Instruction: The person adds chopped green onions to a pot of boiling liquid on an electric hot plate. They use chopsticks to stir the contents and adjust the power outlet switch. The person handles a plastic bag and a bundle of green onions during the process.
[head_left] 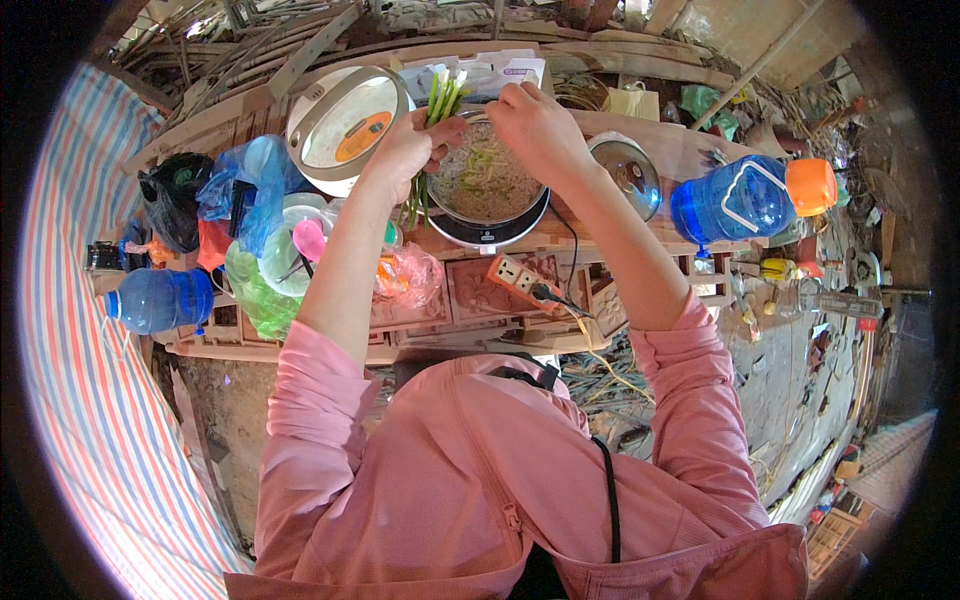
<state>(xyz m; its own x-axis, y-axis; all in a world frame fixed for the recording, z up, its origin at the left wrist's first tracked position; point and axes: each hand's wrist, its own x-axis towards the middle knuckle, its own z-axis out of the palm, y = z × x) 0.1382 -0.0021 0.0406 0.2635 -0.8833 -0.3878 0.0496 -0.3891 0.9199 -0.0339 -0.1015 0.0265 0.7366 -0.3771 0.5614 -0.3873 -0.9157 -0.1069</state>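
Note:
A bunch of scallions [446, 97] is in my left hand [415, 155], its pale ends pointing away and the green tops hanging beside the pot. My fingers are wrapped round it at the pot's left rim. Over the far right rim, my right hand [532, 122] is closed, with its fingertips pressed together; what they grip, if anything, is hidden. Between the hands, a round pot [541, 196] holds pale, broth-like food with green cut pieces [480, 172] on top. Beneath it is a black and white electric cooker base [488, 234].
A glass lid [628, 178] and a blue water jug [730, 200] with an orange cap lie right. Left are a large pale round lid or pan [350, 125], plastic bags [258, 185], a pink spoon [309, 240] and another blue jug [165, 298]. A power strip [517, 280] with cords sits in front.

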